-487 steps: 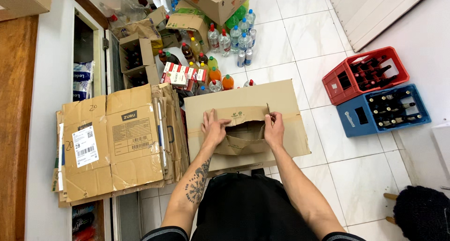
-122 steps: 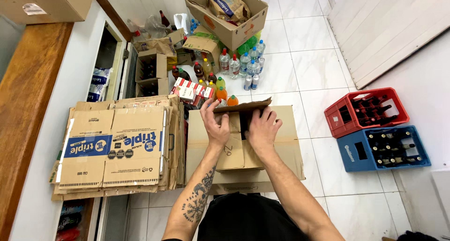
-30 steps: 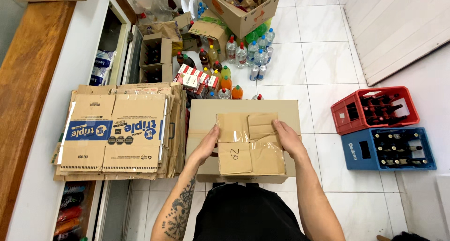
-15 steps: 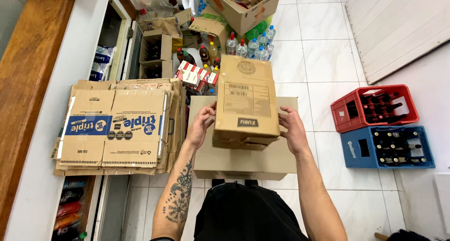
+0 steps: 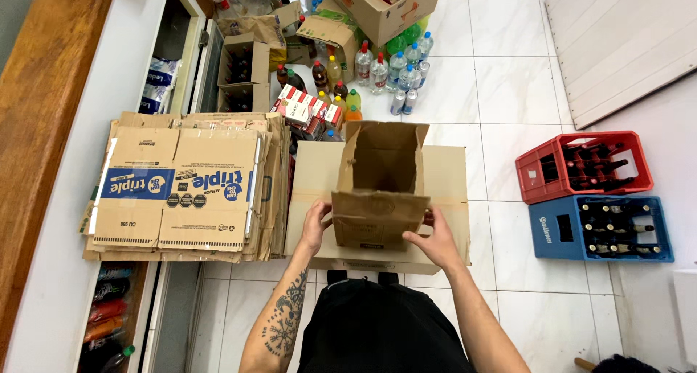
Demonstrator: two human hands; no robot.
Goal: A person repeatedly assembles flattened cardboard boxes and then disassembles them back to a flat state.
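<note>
Head view only. A small brown cardboard box [image 5: 380, 191] is held at frame centre, opened into a tube with its mouth towards the camera; the far flaps are stood up and the near flap is folded down, with a faint round stamp and a small dark label seen on it. The cardboard is creased and worn, with the bare inside visible.

The left hand [image 5: 316, 226] is clamped on the box's left edge, fingers wrapped round the near flap. The right hand [image 5: 435, 236] is clamped on the right edge, thumb pressed against the box's front face. The hands are kept apart, with the box between them.

The box is held just above a larger flattened carton [image 5: 450, 184], which is laid flat beneath it on the white tiled floor [image 5: 508, 90].

Left of the box, a stack of flattened cartons [image 5: 181, 188] is seen, touching the larger carton's left edge; the top sheet bears a blue printed band. Beyond the box, a cluster of bottles [image 5: 377, 68] and red-and-white packs [image 5: 308, 112] is stood on the floor, with an open carton of goods [image 5: 381, 10] further back. Right of the box, well apart, a red crate [image 5: 584, 166] and a blue crate [image 5: 602, 228] are set side by side, both loaded with dark bottles. A white shelf unit with a wooden top [image 5: 51, 126] is located left of the stack.
</note>
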